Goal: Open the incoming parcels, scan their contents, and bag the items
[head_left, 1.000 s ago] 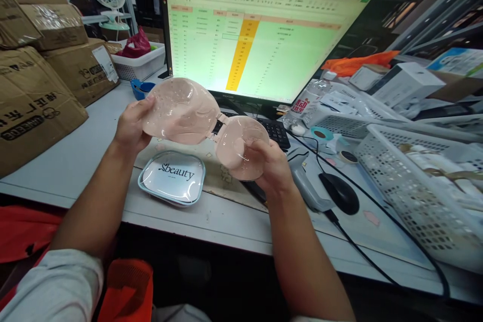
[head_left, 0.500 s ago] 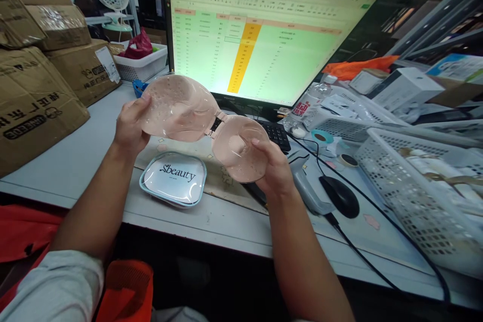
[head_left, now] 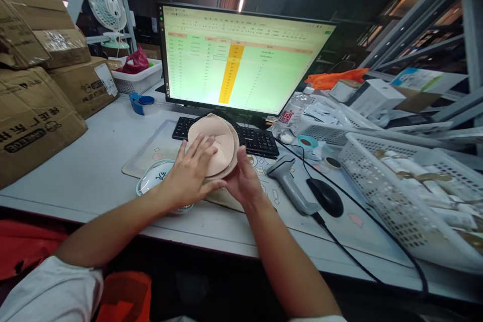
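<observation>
A beige stick-on bra (head_left: 225,143) is folded with one cup lying over the other, above the keyboard and desk mat. My left hand (head_left: 190,168) lies flat on the upper cup, fingers stretched out and spread. Underneath and at the right edge, my right hand (head_left: 246,181) supports the bra, thumb up along its rim; most of its fingers are hidden behind the cups. Beneath my left forearm is a white case with a light blue rim (head_left: 151,176), largely covered by the arm.
Behind stands a monitor (head_left: 241,60) with a black keyboard (head_left: 258,142) below it. To the right are a grey barcode scanner (head_left: 292,188), a black mouse (head_left: 325,196), cables and a white basket (head_left: 381,196). Cardboard boxes (head_left: 37,121) are stacked left; a blue tape dispenser (head_left: 140,104) sits nearby.
The bra, spread wide between both hands before, is now folded cup over cup. My left hand moved right onto its top, and my right hand shifted left beneath it.
</observation>
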Demonstrator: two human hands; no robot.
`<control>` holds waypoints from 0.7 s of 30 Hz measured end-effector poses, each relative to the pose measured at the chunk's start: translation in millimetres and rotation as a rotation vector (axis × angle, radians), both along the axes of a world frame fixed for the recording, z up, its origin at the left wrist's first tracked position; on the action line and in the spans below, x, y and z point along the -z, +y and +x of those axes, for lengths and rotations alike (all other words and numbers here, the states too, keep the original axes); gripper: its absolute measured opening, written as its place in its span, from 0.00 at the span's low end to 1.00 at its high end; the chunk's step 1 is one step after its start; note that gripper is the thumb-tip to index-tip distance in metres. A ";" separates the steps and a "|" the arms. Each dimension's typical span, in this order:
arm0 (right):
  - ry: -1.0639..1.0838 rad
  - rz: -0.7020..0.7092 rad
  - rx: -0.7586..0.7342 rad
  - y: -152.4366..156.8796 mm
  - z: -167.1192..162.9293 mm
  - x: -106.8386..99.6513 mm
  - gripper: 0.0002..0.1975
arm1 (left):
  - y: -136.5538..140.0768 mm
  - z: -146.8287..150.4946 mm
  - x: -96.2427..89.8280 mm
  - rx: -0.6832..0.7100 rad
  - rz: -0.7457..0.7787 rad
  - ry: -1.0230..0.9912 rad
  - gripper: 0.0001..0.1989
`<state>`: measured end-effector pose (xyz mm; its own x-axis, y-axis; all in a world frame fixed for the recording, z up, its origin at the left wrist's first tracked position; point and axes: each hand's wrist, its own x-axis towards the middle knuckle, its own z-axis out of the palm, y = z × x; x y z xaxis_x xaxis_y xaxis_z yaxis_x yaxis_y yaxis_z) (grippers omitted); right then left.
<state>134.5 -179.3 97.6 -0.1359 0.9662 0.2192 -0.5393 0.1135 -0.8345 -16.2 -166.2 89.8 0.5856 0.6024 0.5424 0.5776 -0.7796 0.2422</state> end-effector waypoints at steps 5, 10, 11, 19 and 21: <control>-0.067 -0.063 0.122 3.8 7.4 4.3 0.38 | 4.3 -8.8 -6.8 0.187 -0.015 -0.209 0.29; -0.163 -0.031 0.117 4.2 15.2 0.5 0.35 | 19.0 -26.8 -24.7 -0.109 -0.068 -0.727 0.30; -0.187 -0.012 0.089 3.9 15.7 0.2 0.33 | 23.9 -29.4 -26.7 -0.068 -0.201 -0.739 0.32; -0.349 0.151 0.219 10.8 8.6 15.5 0.37 | 38.8 -19.9 -21.5 -0.276 -0.259 -0.766 0.23; -0.395 0.154 0.349 14.6 11.8 18.0 0.37 | 33.6 -27.3 -19.5 -0.173 -0.309 -0.726 0.27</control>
<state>146.3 -164.7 79.6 0.0864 0.9292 0.3592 -0.0968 0.3667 -0.9253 -43.5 -132.7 109.2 0.0358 0.8374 0.5453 0.2997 -0.5296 0.7936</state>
